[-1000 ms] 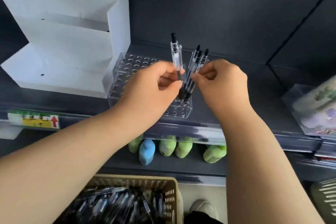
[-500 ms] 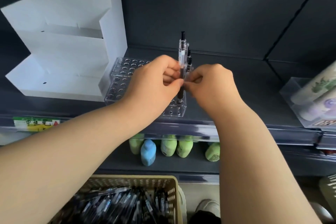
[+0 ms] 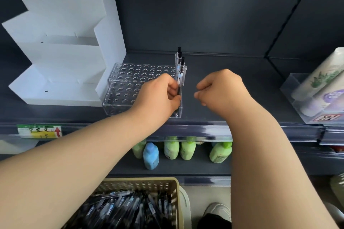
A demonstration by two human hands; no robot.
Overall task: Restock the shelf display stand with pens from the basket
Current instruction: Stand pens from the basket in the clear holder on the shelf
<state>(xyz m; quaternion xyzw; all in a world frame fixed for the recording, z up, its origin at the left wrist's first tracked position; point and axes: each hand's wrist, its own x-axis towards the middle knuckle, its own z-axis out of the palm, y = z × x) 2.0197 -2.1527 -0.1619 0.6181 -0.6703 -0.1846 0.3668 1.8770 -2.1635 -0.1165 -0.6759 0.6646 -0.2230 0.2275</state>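
A clear acrylic display stand (image 3: 134, 76) with rows of round holes sits on the dark shelf. Clear pens with black tips (image 3: 179, 65) stand upright at the stand's right edge. My left hand (image 3: 160, 96) pinches the lower barrels of these pens over the stand's right side. My right hand (image 3: 221, 89) hovers just right of the stand, fingers curled, holding nothing that I can see. A beige perforated basket (image 3: 167, 188) full of several black and clear pens sits low in front of me.
A white stepped cardboard display (image 3: 61, 57) stands left of the stand. A clear box with patterned rolls (image 3: 320, 87) sits at the right. Green and blue bottles (image 3: 150, 156) line the shelf below. A yellow-green price tag (image 3: 39, 131) is on the shelf edge.
The pens dropped lower toward the stand's right-hand holes. My right hand let go of them and drew away to the right; my left hand still grips them.
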